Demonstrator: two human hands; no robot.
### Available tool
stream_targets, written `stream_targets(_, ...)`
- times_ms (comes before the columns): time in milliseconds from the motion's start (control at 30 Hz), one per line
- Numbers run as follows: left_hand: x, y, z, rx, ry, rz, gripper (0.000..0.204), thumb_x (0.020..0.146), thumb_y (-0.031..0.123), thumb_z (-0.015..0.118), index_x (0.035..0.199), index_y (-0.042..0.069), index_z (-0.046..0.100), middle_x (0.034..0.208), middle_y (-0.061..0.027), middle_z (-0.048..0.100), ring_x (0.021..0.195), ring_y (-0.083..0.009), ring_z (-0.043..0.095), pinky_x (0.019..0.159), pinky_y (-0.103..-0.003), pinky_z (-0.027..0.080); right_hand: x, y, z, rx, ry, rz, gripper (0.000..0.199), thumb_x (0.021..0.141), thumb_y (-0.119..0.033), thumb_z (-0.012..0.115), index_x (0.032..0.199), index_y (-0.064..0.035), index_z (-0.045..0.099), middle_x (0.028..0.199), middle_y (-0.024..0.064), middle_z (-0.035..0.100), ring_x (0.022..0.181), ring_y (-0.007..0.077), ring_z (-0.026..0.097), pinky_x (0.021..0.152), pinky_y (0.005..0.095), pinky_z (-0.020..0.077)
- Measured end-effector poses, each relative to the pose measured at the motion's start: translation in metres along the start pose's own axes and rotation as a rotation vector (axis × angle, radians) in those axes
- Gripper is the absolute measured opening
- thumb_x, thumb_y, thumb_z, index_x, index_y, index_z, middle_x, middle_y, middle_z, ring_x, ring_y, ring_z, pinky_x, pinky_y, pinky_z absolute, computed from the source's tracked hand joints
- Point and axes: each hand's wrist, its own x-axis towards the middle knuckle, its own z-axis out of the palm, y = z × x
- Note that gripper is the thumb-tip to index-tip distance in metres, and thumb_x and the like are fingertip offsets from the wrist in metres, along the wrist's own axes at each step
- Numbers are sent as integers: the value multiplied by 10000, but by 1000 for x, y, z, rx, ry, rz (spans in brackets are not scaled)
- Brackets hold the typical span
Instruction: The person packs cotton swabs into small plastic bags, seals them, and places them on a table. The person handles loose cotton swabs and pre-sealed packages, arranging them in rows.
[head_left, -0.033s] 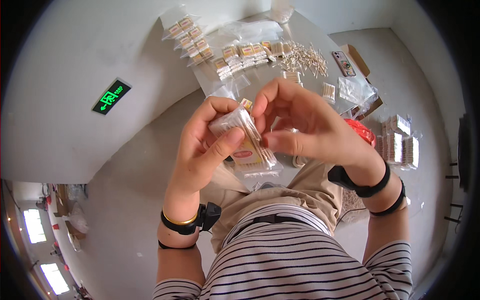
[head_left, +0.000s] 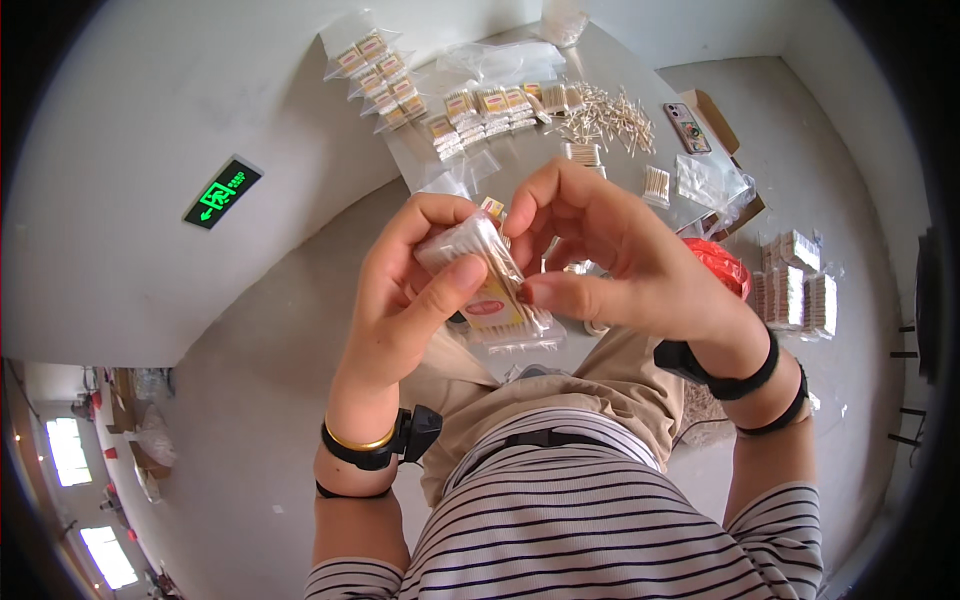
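Observation:
My left hand point(head_left: 400, 285) is closed around a clear plastic pack of cotton swabs point(head_left: 505, 318), its thumb pressed on the front. A yellow-and-white label with a red oval shows through the film. The pack is held tilted above my lap, its lower end hanging free. At the pack's right edge is my right hand point(head_left: 640, 265), its fingers curved and apart. Its thumb tip appears to touch the side of the pack, while the index fingertip is near the upper end. Nothing is visibly gripped between them.
On the grey table point(head_left: 520, 150) beyond my hands are rows of labelled swab packs point(head_left: 490, 105), a heap of loose cotton swabs point(head_left: 610, 118) and a phone point(head_left: 687, 128). Bundled swabs point(head_left: 795, 285) are stacked at the right, near a red plastic bag point(head_left: 718, 265).
My right thumb has shifted slightly left along the pack's edge, and the right hand's fingers have spread a little. My left hand keeps its hold, with the pack barely moved.

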Motion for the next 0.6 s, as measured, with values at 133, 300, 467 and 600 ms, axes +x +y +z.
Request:
stream_targets(133,-4,-2,-1,1,8,16,319,955,175,698,1196,8,573,1088,-45,659,987,-90,621,873,-255,502,-7,2,7,-101,28,2,364,916,-86,736,1209,-40,526,1116,14,564,1004,96,586,845,274,478)
stream_targets(300,-4,-2,3,46,-51,33,301,958,135,702,1198,5,574,1073,-34,655,981,-89,619,853,-254,509,-13,2,7,-76,31,40,375,920,-119,751,1206,-40,522,1121,19,566,1008,96,585,852,279,474)
stream_targets(467,-4,9,10,181,-72,74,317,902,93,760,1165,7,606,1048,-35,658,959,-85,622,834,-236,506,-14,1,1,-113,6,-60,366,920,-134,759,1193,-27,541,1100,30,591,983,108,596,851,277,478)
stream_targets(600,0,16,8,498,-98,237,395,826,68,830,1161,4,630,995,-52,677,908,-89,641,799,-228,509,-16,-2,5,-261,99,-140,332,905,-112,765,1160,-5,581,1082,48,621,941,124,600,849,282,481)
